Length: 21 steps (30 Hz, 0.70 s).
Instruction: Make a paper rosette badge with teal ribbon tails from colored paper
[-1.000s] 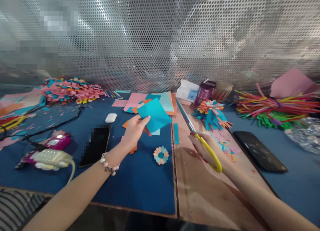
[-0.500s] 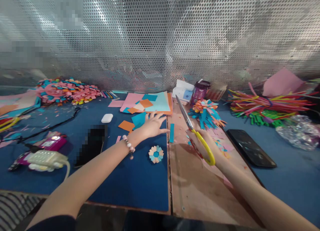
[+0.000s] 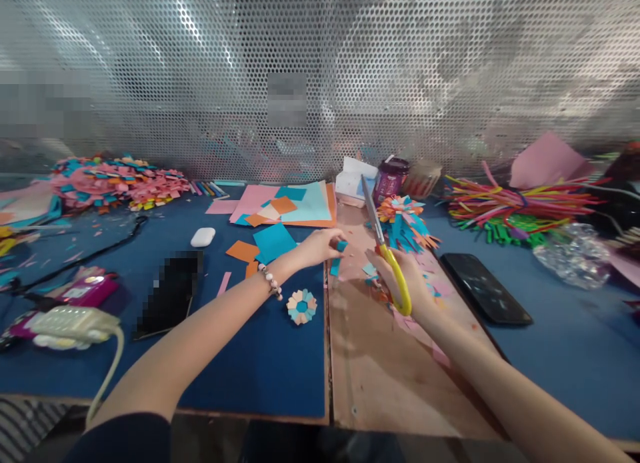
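Note:
My left hand (image 3: 323, 247) pinches a small blue paper strip (image 3: 335, 265) between thumb and fingers, above the seam between the blue and bare wood surfaces. My right hand (image 3: 403, 276) is closed around the yellow handle of a pair of scissors (image 3: 380, 239), whose long blades point up and away. Left of my left hand lie blue paper squares (image 3: 274, 241) and an orange paper square (image 3: 243, 251). Nearer to me sits a round paper flower (image 3: 301, 307) in peach and light blue. Behind the scissors stands a fringed paper bundle (image 3: 407, 221) in orange, pink and blue.
Coloured paper sheets (image 3: 315, 206) lie at the back. A purple jar (image 3: 391, 180) stands beside a white box (image 3: 354, 178). Phones lie left (image 3: 173, 293) and right (image 3: 486, 288). A power strip (image 3: 75, 323) is at the left, pipe cleaners (image 3: 523, 203) at the right.
My left hand has gone from spread fingers to a pinch, picking up the blue strip from the table. My right hand still holds the scissors. The whole view has shifted slightly.

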Motion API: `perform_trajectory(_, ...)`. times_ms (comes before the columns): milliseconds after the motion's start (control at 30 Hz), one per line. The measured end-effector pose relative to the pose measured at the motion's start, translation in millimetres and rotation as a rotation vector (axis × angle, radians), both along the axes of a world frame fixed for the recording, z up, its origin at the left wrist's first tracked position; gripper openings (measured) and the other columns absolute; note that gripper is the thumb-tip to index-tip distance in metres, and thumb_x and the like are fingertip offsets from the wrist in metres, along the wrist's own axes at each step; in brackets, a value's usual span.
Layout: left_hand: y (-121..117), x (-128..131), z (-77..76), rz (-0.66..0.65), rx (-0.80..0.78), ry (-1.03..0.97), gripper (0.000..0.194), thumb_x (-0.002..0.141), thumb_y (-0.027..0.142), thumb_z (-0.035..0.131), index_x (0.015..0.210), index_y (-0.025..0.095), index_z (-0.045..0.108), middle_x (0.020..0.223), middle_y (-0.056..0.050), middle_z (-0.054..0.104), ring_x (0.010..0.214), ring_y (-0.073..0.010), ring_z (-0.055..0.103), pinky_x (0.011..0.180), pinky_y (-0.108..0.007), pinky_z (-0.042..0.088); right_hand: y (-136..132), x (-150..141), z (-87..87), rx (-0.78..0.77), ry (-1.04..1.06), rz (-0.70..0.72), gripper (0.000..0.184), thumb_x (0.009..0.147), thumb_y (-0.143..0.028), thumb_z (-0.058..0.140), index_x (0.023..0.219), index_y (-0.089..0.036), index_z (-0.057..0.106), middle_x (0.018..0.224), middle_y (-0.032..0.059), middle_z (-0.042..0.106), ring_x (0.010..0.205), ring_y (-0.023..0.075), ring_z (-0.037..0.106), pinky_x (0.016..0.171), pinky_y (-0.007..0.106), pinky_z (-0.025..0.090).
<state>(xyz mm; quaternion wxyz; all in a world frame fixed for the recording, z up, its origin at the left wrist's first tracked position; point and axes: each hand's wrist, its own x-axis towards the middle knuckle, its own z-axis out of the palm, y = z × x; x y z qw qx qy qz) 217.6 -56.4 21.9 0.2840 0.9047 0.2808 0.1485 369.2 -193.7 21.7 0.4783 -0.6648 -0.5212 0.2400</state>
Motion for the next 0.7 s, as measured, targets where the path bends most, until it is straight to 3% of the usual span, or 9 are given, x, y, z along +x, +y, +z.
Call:
perform_trajectory(67, -11, -4, 6.7, -0.076, -0.11, -0.083, 0.065, 0.078, 0.025, 0.063, 0.136, 0.019, 0.035, 0.083, -0.003, 0.066, 0.074, -0.0156, 0.061, 0.065, -0.025, 0.045, 0, 0, 2.5, 0.014, -0.017, -0.036, 0.047, 0.068, -0.065, 0.058, 0.062, -0.021, 0.044, 0.042, -0.0056, 0.041, 0.038, 0.0095, 0.039, 0.037, 0.022, 0.029)
perform_trajectory(167, -28, -13, 20.5, -0.221, -0.3, -0.12, 0.096, 0.076, 0.027, 0.066, 0.147, 0.02, 0.002, 0.074, 0.0, 0.063, 0.066, -0.0154, 0.06, 0.057, -0.023, 0.042, 2, 1, 5.3, 0.041, -0.024, -0.031, 0.046, 0.066, -0.063, 0.062, 0.062, -0.021, 0.043, 0.041, -0.0059, 0.042, 0.039, 0.0099, 0.04, 0.039, 0.023, 0.031)
perform_trajectory(300, -45, -22, 38.0, -0.24, -0.302, -0.027, 0.101, 0.074, 0.031, 0.064, 0.147, 0.019, -0.006, 0.079, -0.003, 0.062, 0.068, -0.016, 0.059, 0.057, -0.024, 0.042, 1, -1, 7.2, 0.001, 0.037, 0.124, 0.044, 0.07, -0.062, 0.061, 0.063, -0.021, 0.043, 0.041, -0.007, 0.042, 0.037, 0.0096, 0.04, 0.04, 0.023, 0.031)
perform_trajectory(433, -48, -25, 44.9, -0.29, -0.299, 0.042, 0.089, 0.079, 0.032, 0.056, 0.147, 0.02, 0.0, 0.092, -0.006, 0.065, 0.077, -0.0176, 0.061, 0.066, -0.027, 0.044, -6, -5, 9.5, -0.037, 0.007, 0.22, 0.041, 0.074, -0.056, 0.06, 0.062, -0.022, 0.041, 0.039, -0.0073, 0.041, 0.035, 0.009, 0.039, 0.04, 0.023, 0.029)
perform_trajectory(500, -48, -26, 45.1, -0.303, -0.264, 0.066, 0.072, 0.081, 0.03, 0.052, 0.144, 0.019, 0.018, 0.102, -0.008, 0.065, 0.087, -0.0189, 0.061, 0.074, -0.028, 0.044, -8, -7, 9.4, -0.035, -0.02, 0.229, 0.04, 0.075, -0.052, 0.061, 0.062, -0.021, 0.04, 0.041, -0.0073, 0.04, 0.037, 0.0078, 0.037, 0.041, 0.023, 0.028)
perform_trajectory(600, -46, -31, 44.5, -0.343, -0.19, 0.105, 0.041, 0.084, 0.025, 0.046, 0.124, 0.017, 0.046, 0.115, -0.009, 0.061, 0.096, -0.0186, 0.059, 0.08, -0.027, 0.042, -9, -10, 7.1, -0.026, 0.009, 0.247, 0.036, 0.077, -0.048, 0.06, 0.064, -0.02, 0.04, 0.044, -0.0084, 0.038, 0.04, 0.0066, 0.034, 0.043, 0.022, 0.027)
perform_trajectory(700, -45, -38, 44.6, -0.348, -0.26, 0.147, 0.036, 0.084, 0.022, 0.044, 0.119, 0.018, 0.046, 0.104, -0.006, 0.063, 0.088, -0.0159, 0.06, 0.075, -0.025, 0.043, -8, -10, 6.4, -0.011, 0.069, 0.252, 0.028, 0.078, -0.042, 0.061, 0.072, -0.02, 0.045, 0.05, -0.0092, 0.038, 0.042, 0.0062, 0.034, 0.044, 0.022, 0.028)
